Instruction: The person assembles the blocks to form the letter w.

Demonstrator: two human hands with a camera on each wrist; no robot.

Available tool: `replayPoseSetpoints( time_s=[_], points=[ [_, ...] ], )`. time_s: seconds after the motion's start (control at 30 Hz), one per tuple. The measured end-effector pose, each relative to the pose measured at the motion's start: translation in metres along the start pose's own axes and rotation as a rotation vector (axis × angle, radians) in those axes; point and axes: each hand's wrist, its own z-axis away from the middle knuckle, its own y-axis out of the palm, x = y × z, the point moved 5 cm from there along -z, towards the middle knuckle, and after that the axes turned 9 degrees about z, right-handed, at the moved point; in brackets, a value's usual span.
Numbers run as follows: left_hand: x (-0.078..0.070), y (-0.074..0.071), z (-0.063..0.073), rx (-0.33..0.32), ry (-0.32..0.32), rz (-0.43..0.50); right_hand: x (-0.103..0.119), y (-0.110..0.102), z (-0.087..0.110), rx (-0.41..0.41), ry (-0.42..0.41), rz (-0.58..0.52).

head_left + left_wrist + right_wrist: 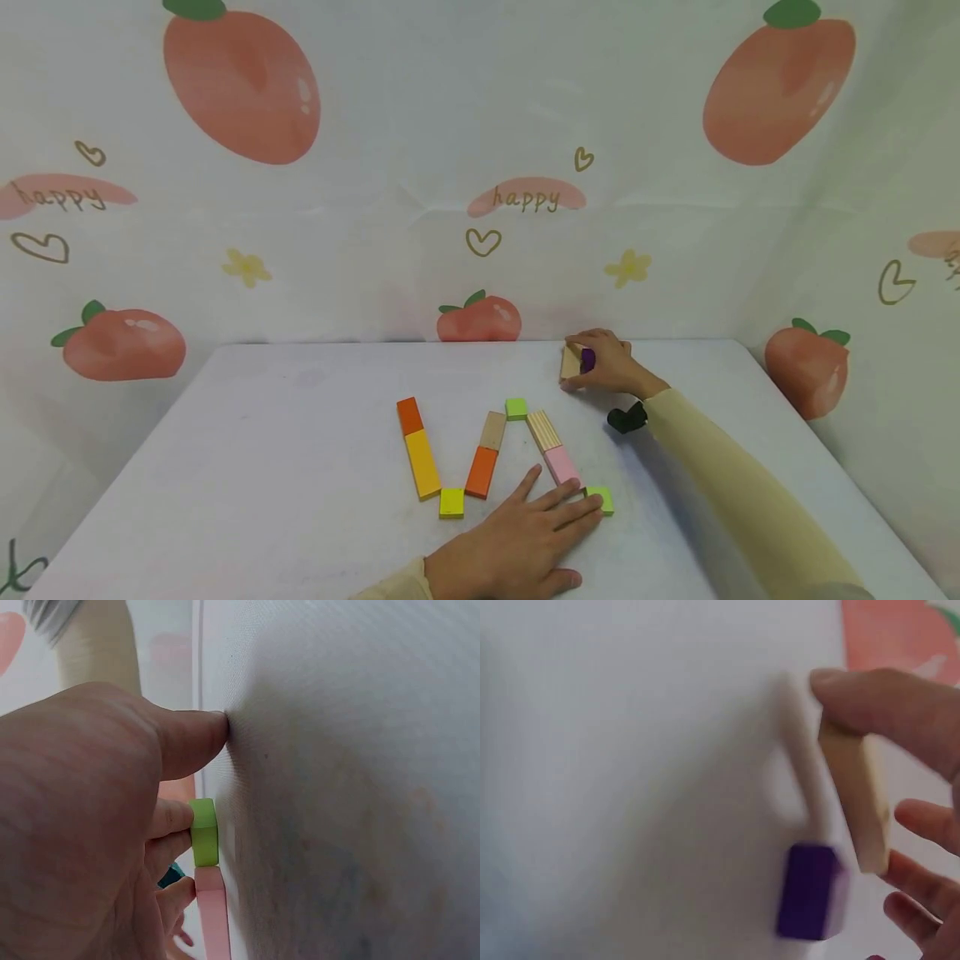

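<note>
My right hand (606, 362) reaches to the table's far edge and pinches a plain wooden block (859, 799) between thumb and fingertips. Right below that block in the right wrist view is a purple block (810, 892), which shows partly behind the fingers in the head view. My left hand (525, 537) lies spread, palm down, near the front. Its fingertips touch a light green block (204, 832) and the near end of a pink block (212, 911); the thumb tip meets the table.
Left of the pink block, a zigzag of flat blocks includes a red-orange block (409, 416), a yellow-orange one (423, 464), a yellow square (452, 503), an orange one (482, 472), a tan one (492, 431), a green square (516, 408) and a ridged one (543, 431). A dark object (627, 418) shows below the right wrist.
</note>
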Motion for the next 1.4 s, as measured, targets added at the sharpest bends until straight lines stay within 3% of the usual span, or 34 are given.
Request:
replayPoseSetpoints(
  time_s=[0.23, 0.5, 0.7, 1.0, 1.4],
  points=[
    [0.000, -0.001, 0.000, 0.019, -0.017, 0.030, 0.019, -0.012, 0.036, -0.021, -0.040, -0.154],
    [-0.001, 0.000, -0.001, 0.032, -0.022, 0.042, 0.007, -0.003, 0.094, 0.034, -0.090, -0.166],
    [0.000, -0.001, 0.000, 0.010, -0.016, 0.018, 0.002, 0.005, 0.124, 0.014, -0.126, -0.159],
    [0.001, 0.000, -0.001, 0.002, -0.011, 0.007, 0.009, 0.012, 0.141, 0.023, -0.104, -0.144],
    [0.000, 0.001, 0.000, -0.010, -0.006, -0.001, 0.011, 0.013, 0.144, 0.008, -0.165, -0.137]
  ],
)
